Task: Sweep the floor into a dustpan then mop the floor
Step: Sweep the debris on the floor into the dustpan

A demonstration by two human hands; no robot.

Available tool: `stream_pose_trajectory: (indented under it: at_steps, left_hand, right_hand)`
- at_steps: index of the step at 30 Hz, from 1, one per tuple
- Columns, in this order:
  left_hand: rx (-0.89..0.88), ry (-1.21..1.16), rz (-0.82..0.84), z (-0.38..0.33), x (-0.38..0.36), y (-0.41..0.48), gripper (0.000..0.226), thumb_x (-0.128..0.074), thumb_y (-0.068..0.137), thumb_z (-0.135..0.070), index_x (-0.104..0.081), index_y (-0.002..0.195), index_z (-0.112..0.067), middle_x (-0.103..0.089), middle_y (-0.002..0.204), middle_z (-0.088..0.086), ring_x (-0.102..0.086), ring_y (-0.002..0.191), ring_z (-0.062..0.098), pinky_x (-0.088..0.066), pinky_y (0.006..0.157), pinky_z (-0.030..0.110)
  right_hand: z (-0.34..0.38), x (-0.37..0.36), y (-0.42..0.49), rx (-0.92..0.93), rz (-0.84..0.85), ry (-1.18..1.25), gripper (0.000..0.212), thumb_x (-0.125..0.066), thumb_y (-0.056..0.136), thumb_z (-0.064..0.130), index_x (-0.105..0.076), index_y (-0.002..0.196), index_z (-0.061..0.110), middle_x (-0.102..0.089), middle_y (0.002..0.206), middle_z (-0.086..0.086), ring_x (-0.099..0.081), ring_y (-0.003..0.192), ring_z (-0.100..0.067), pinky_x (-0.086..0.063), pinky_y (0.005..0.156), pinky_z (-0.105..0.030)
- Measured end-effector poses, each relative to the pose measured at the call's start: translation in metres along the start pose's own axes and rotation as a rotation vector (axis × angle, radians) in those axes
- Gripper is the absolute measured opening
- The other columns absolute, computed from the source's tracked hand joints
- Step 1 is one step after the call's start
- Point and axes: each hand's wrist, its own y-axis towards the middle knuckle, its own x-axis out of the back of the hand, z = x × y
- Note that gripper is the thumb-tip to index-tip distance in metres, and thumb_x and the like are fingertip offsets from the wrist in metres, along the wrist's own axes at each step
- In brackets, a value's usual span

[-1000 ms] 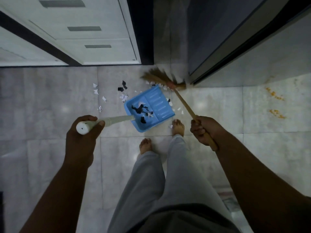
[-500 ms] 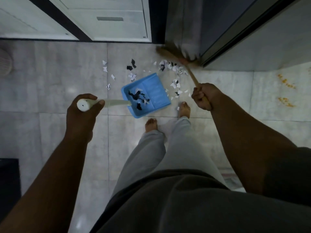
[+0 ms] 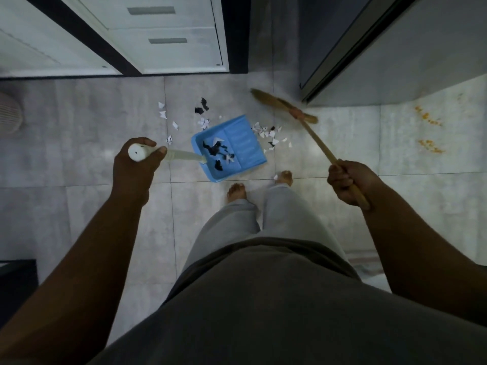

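A blue dustpan (image 3: 243,143) rests on the grey tile floor (image 3: 79,133) just ahead of my bare feet, with black and white paper scraps lying inside it. My left hand (image 3: 137,160) is shut on the top of its long white handle (image 3: 181,155). My right hand (image 3: 347,180) grips the wooden stick of a straw broom (image 3: 283,105), whose blurred bristle head hangs right of the pan's open edge. White and black scraps (image 3: 268,133) lie by the pan's right edge, and more scraps (image 3: 168,119) are scattered to its left and behind it.
White cabinet drawers (image 3: 168,40) line the far left, and a dark appliance or door (image 3: 369,48) stands at the far right. Orange crumbs (image 3: 429,133) dot the floor to the right. A pale ribbed round object (image 3: 9,115) sits at the left edge.
The broom head has swung out of the corner by the dark door toward the scraps beside the pan. My right hand moved rightward and nearer. The dustpan stayed in place.
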Motion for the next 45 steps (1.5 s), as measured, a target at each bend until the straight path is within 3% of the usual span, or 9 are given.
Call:
stream_pose_trajectory:
  at_steps: [9,17,22,29,37,41,45]
  left_hand:
    - [0.004,0.036,-0.012,-0.004,-0.027,-0.009,0.019,-0.073,0.086,-0.006,-0.063,0.091,-0.020,-0.064,0.088,-0.002,-0.059,0.090,0.022,-0.052,0.089,0.045]
    - [-0.046,0.038,-0.023,-0.019,-0.051,-0.018,0.020,-0.071,0.087,-0.002,-0.061,0.093,-0.018,-0.061,0.093,0.002,-0.056,0.092,0.024,-0.050,0.088,0.042]
    - [-0.064,0.054,0.012,-0.019,-0.045,-0.013,0.021,-0.070,0.087,-0.001,-0.061,0.094,-0.018,-0.060,0.099,0.011,-0.055,0.095,0.027,-0.049,0.093,0.046]
    - [-0.081,0.093,0.099,-0.024,-0.015,0.015,0.020,-0.071,0.086,-0.002,-0.062,0.094,-0.017,-0.062,0.098,0.007,-0.057,0.092,0.025,-0.050,0.087,0.047]
    - [-0.096,0.137,0.146,-0.019,0.028,0.035,0.024,-0.073,0.085,-0.004,-0.062,0.106,-0.006,-0.062,0.105,0.015,-0.058,0.094,0.025,-0.052,0.088,0.046]
    - [-0.091,0.143,0.143,-0.016,0.045,0.044,0.019,-0.075,0.083,-0.008,-0.064,0.097,-0.015,-0.064,0.103,0.012,-0.059,0.092,0.023,-0.053,0.089,0.049]
    - [-0.093,0.156,0.148,-0.013,0.060,0.047,0.022,-0.076,0.083,-0.009,-0.064,0.088,-0.027,-0.065,0.095,0.002,-0.059,0.090,0.020,-0.052,0.084,0.044]
  right_hand:
    - [-0.013,0.028,0.036,-0.068,-0.030,0.236,0.028,-0.030,0.104,0.018,-0.038,0.078,0.013,-0.036,0.050,0.005,-0.032,0.032,-0.004,-0.022,0.029,-0.011]
    - [-0.013,0.046,0.000,-0.138,0.081,0.127,0.039,-0.033,0.106,0.030,-0.042,0.072,0.014,-0.034,0.048,0.006,-0.029,0.030,-0.003,-0.024,0.025,-0.013]
    - [-0.004,0.068,-0.033,-0.059,0.025,0.044,0.036,-0.035,0.105,0.032,-0.043,0.075,0.013,-0.033,0.049,0.006,-0.029,0.032,-0.003,-0.023,0.025,-0.014]
    - [-0.045,0.066,-0.082,0.075,-0.242,-0.203,0.033,-0.033,0.104,0.025,-0.042,0.076,0.011,-0.037,0.049,0.002,-0.032,0.033,-0.006,-0.022,0.027,-0.015]
    - [-0.118,0.039,-0.106,-0.020,-0.510,-0.852,0.032,-0.043,0.103,0.024,-0.058,0.089,-0.001,-0.050,0.050,-0.004,-0.044,0.037,-0.014,-0.036,0.036,-0.023]
    - [-0.142,0.029,-0.090,-0.050,-0.576,-1.004,0.032,-0.045,0.102,0.025,-0.058,0.090,-0.002,-0.052,0.051,-0.006,-0.046,0.040,-0.016,-0.039,0.040,-0.025]
    - [-0.142,0.011,-0.056,0.057,-0.627,-1.069,0.032,-0.046,0.101,0.026,-0.058,0.090,-0.001,-0.056,0.064,-0.012,-0.050,0.050,-0.021,-0.041,0.049,-0.030]
